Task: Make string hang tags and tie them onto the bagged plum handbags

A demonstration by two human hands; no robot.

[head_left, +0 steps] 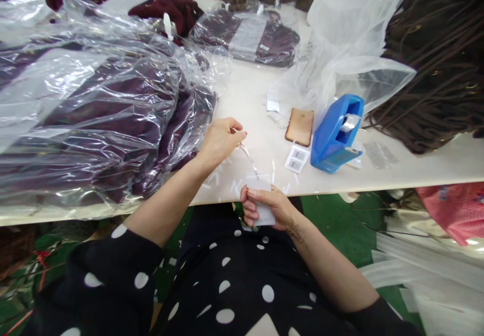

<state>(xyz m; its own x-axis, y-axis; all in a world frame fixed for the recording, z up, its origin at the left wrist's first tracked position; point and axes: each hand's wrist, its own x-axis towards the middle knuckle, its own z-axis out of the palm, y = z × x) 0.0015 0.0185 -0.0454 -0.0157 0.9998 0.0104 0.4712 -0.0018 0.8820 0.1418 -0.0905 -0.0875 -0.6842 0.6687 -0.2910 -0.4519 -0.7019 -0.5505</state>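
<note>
Pinching thin strip (251,160) with left fingers (234,123), right fingers (249,207) clutching white card (266,217), bagged garments (117,101), tape dispenser (329,136) alongside

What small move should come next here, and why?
Probably the left hand should gently draw the thin cord straighter: it seems to pinch the upper part, and the cord curves down towards the white tag gripped by the right hand.

No wording, brand or number is legible. A white label (297,159) lying just left of the blue tape dispenser (338,133) carries two barcodes, one above the other, with accompanying print too small to read. Farther back and left of the dispenser, a small white sticker (264,47) on a bagged dark garment (282,36) bears faint, unreadable marks.
</note>
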